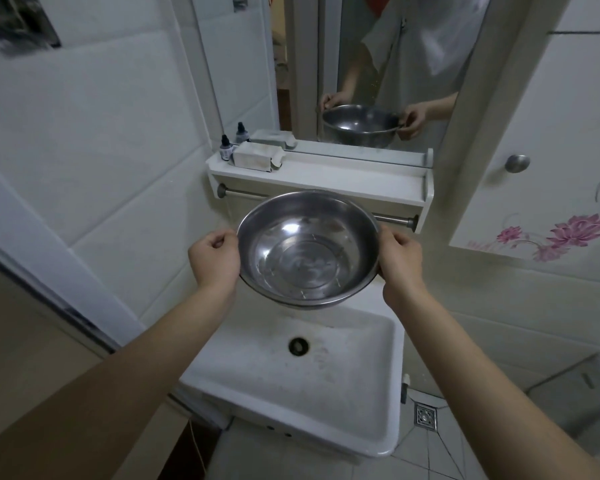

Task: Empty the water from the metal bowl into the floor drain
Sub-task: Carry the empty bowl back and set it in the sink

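Now 2 hands (213,261) (400,263) grip metal bowl (347,230) — water (305,268) inside.

The left hand (213,259) and right hand (400,261) are bare, as are both forearms. In the mirror (326,46) the person wears a loose, pale short-sleeved T-shirt (430,46), its wide sleeve (376,43) ending above the elbow.

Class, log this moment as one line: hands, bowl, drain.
metal bowl: above sink, shallow water inside | left hand: grips its rim | right hand: grips its rim | floor drain: right of sink, pour not begun
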